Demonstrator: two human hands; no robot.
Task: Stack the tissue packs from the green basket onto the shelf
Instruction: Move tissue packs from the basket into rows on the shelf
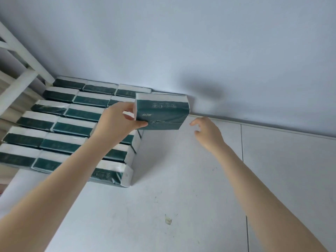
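Note:
Several green-and-white tissue packs point(60, 124) lie in rows on the left part of the white shelf point(181, 179), reaching back to the wall. My left hand point(116, 119) grips the left end of one more tissue pack point(161, 110), held just above the shelf at the right end of the back rows, close to the wall. My right hand point(207, 131) hovers to the right of that pack with fingers loosely spread, holding nothing and not touching it. The green basket is out of view.
A pale blue-grey wall point(181, 42) rises behind the shelf. A white frame with slats point(20, 66) stands at the far left. A seam point(242, 142) crosses the shelf top on the right, and a small stain point(168, 220) marks the front.

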